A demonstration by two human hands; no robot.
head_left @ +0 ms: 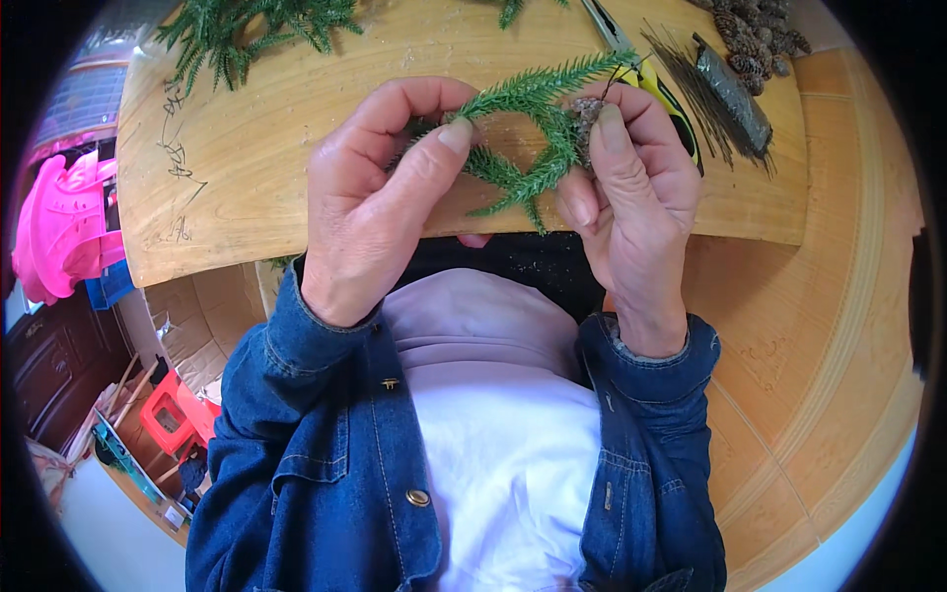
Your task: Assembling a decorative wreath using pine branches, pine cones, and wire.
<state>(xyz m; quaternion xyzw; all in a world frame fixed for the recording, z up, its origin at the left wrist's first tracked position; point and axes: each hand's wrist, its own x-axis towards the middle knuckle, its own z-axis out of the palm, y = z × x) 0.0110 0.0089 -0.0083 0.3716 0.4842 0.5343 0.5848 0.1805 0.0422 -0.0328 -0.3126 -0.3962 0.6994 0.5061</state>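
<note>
Green needled sprig (541, 178) held over the near edge of a wooden table (252, 128), left hand (380, 187) pinching it between thumb and fingers, right hand (636, 183) gripping a small brown cone (584, 120) against it, yellow-handled pliers (666, 94) just beyond.

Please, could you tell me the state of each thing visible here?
Green sprig: curved, pinched by left hand
Pine cone: pinched by right hand, partly hidden
Yellow-handled tool: lying, partly hidden
Dark wires: lying spread
Other cones: piled together
Denim jacket: worn, unbuttoned
</note>
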